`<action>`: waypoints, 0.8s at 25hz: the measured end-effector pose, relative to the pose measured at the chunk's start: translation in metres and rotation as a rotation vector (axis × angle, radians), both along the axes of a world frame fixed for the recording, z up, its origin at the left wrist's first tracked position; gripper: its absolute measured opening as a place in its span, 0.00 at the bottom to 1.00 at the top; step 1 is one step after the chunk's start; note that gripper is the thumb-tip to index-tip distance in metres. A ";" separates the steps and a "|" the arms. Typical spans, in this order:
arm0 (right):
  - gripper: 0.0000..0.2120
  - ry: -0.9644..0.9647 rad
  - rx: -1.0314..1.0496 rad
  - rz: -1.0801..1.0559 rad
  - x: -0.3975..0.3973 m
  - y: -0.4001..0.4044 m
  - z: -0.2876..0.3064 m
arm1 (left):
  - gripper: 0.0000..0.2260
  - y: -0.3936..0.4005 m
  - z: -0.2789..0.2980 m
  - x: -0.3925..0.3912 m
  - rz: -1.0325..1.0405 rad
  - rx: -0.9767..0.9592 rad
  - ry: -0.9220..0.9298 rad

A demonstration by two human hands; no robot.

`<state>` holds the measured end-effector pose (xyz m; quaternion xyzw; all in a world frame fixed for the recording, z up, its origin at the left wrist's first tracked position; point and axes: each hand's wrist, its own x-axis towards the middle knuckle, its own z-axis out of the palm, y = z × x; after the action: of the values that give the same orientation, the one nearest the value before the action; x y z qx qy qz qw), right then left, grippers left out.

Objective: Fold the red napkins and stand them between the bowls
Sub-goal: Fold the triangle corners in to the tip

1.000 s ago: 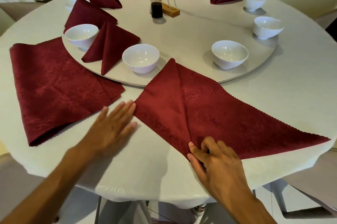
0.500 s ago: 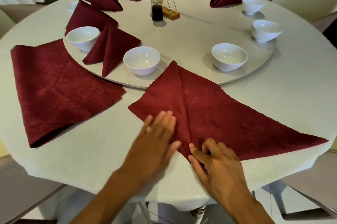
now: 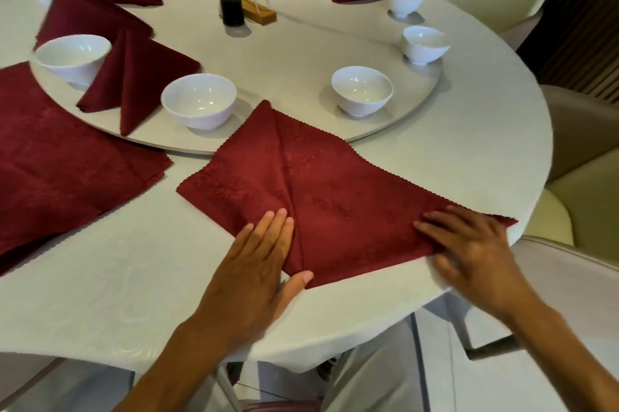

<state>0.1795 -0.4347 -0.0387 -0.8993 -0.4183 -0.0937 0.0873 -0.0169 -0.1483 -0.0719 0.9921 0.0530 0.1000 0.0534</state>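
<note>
Now the half-folded red napkin (image 3: 335, 197) lies flat at the near edge of the round table (image 3: 469, 150), its far tip just overlapping the turntable rim between two white bowls (image 3: 199, 100). To fold well, the flat left hand (image 3: 258, 274) should pin the centre crease while the right corner comes over squarely. Compared with a second ago, the left hand has moved onto the napkin, and the right hand (image 3: 469, 254), fingers extended and blurred, has slid to its right corner.
</note>
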 end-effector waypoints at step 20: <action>0.05 0.579 0.092 -0.094 0.073 0.294 0.085 | 0.31 -0.007 0.013 -0.002 -0.099 -0.035 -0.076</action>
<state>0.2527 -0.1410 0.0462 -0.9020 -0.3293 0.1439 0.2393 -0.0188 -0.1548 -0.0588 0.9879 0.0034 0.1341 0.0777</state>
